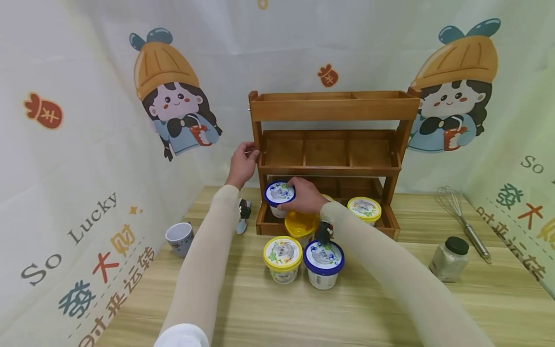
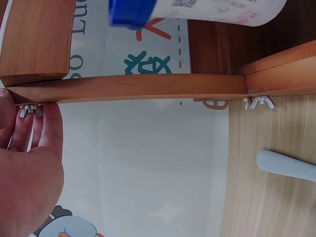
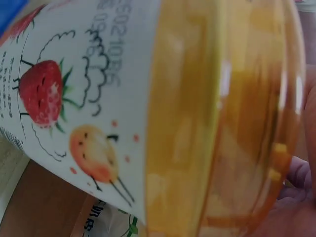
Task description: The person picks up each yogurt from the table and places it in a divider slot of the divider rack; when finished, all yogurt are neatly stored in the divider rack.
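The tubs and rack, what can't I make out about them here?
Middle yellow lid on the rack: head view, mostly hidden by the right hand.
Held tub: left wrist view, cut off by the top edge.
Code on the amber-lidded tub: right wrist view, blurred.
Top tray's floor: head view, hidden by its front board.

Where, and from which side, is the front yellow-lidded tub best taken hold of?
Probably take the front yellow-lidded tub just below its lid rim, coming from the left. It stands upright and narrows downward, so the wider rim should resist slipping. The front blue-lidded tub stands close on its right and the amber-lidded tub behind, so the left side looks more open.
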### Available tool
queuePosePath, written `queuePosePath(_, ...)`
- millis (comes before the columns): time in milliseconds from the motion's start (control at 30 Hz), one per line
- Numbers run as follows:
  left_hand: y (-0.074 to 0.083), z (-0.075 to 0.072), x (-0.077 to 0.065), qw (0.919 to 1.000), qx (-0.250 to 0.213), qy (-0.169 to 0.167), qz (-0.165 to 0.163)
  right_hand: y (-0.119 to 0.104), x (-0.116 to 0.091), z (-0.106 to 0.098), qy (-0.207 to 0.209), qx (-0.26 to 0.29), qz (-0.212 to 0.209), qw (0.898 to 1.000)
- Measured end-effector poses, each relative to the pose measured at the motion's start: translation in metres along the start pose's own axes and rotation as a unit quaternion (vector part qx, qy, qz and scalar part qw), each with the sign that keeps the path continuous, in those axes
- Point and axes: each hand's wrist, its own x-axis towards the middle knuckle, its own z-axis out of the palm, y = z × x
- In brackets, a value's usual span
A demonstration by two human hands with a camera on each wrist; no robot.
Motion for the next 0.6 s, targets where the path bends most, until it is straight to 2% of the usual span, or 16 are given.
queuePosePath(333, 0.002, 0.002, -0.002, 1.0000, 0.006, -0.002, -0.002, -0.003, 0.007, 0.007, -0.034, -0.026, 0.008, 0.999)
queuePosePath(600, 0.002, 0.001, -0.001, 1.0000, 0.008, 0.003, 0.002, -0.006, 0.010, 0.013, -0.071, -0.061, -0.016, 0.995)
